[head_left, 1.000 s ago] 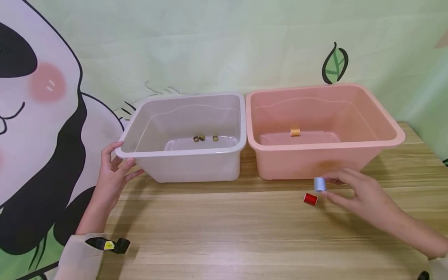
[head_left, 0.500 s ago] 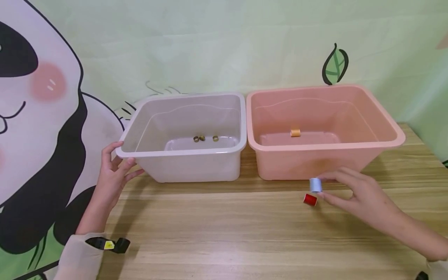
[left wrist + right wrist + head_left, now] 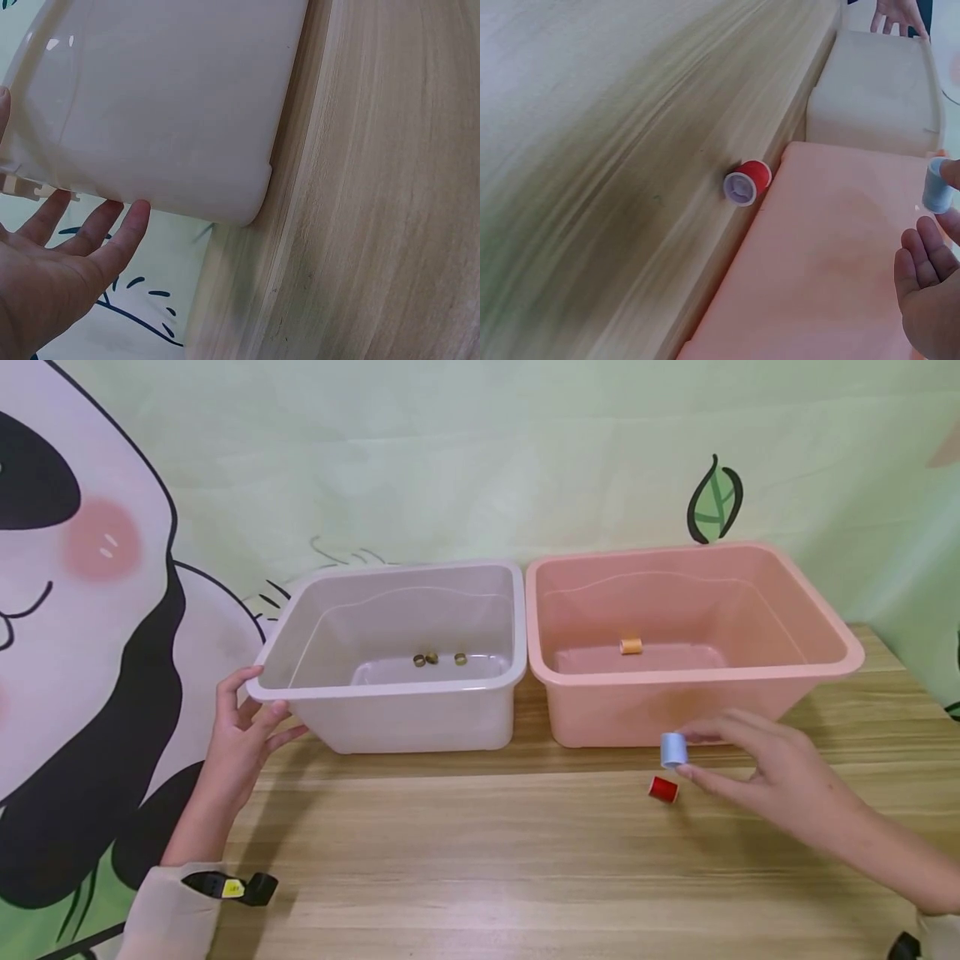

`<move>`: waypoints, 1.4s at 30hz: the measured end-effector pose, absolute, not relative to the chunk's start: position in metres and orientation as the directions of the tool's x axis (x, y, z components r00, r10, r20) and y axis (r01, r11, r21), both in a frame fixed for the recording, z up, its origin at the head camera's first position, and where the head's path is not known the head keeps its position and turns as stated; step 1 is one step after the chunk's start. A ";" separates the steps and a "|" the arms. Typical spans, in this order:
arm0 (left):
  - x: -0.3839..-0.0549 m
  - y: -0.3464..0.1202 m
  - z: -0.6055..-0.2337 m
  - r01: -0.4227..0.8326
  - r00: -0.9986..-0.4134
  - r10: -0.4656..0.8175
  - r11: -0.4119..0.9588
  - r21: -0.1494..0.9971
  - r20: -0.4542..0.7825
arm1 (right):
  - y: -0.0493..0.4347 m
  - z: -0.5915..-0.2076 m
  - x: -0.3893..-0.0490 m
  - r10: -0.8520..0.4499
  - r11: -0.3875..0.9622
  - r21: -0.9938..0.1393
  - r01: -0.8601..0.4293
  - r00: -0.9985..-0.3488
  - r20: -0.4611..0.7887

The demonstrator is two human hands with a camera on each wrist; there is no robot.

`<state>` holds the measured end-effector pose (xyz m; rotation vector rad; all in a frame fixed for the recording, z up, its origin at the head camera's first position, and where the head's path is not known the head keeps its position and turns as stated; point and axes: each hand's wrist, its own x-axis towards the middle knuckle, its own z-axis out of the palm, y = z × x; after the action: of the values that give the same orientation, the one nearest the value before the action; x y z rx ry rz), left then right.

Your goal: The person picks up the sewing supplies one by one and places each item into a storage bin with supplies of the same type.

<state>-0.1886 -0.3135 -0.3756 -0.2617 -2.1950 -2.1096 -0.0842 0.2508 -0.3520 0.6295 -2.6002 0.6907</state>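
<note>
In the head view my right hand (image 3: 776, 772) pinches a light blue thread spool (image 3: 674, 750) between thumb and fingers, in front of the pink bin (image 3: 660, 708). Below it, a red thread spool (image 3: 663, 789) lies on its side on the table; the right wrist view shows its pale end. My left hand (image 3: 243, 731) holds the front left corner of the grey-white bin (image 3: 420, 722), thumb against the front wall below the rim. Seen from the left wrist, several fingertips (image 3: 135, 214) touch that bin's wall. An orange thread spool (image 3: 631, 647) lies inside the pink bin.
Several small brass-coloured rings (image 3: 431, 657) lie on the floor of the grey-white bin. Both bins stand side by side at the back of the wooden table (image 3: 465, 852), before a printed cloth backdrop (image 3: 420, 460).
My right hand has carried the light blue spool a little to the left, then slightly upward, over the red spool. The left hand stays at the bin's corner.
</note>
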 end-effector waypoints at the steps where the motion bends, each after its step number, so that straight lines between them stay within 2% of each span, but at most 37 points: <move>1: -0.188 -0.313 -0.376 0.183 -0.982 0.064 0.034 0.983 0.180 | 0.250 -0.351 -0.084 -0.323 0.776 -0.371 -0.510 -0.827 0.460; 37: -0.188 -0.313 -0.377 0.177 -0.984 0.046 0.057 0.983 0.174 | 0.244 -0.324 -0.097 -0.372 0.722 -0.344 -0.600 -0.756 0.538; 42: -0.188 -0.313 -0.376 0.178 -0.983 0.047 0.061 0.982 0.176 | 0.244 -0.318 -0.100 -0.355 0.739 -0.367 -0.566 -0.789 0.502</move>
<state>-0.1878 -0.3126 -0.3763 -0.2368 -2.2159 -2.0758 -0.1000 0.2438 -0.3179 0.7058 -2.5379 0.7206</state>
